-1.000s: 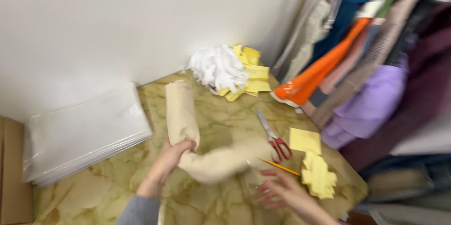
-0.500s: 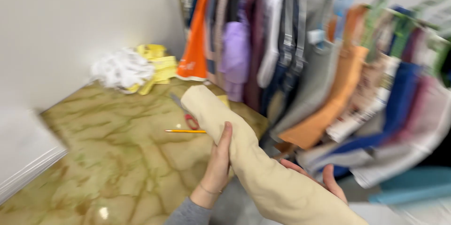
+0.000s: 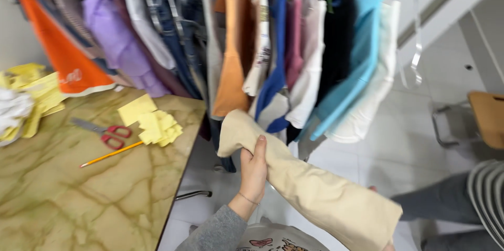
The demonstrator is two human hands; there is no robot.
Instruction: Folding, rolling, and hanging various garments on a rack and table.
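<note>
Beige fabric roll (image 3: 310,188): one piece of plain cream-tan cloth, matte, unprinted, folded or rolled into a long soft tube. It is held in the air, off the surface, and slants from upper left down to lower right. The upper end is narrower, with a loose folded corner; the lower end is wider and squarish. Soft creases run along its length. It hangs before a rack of garments.
</note>
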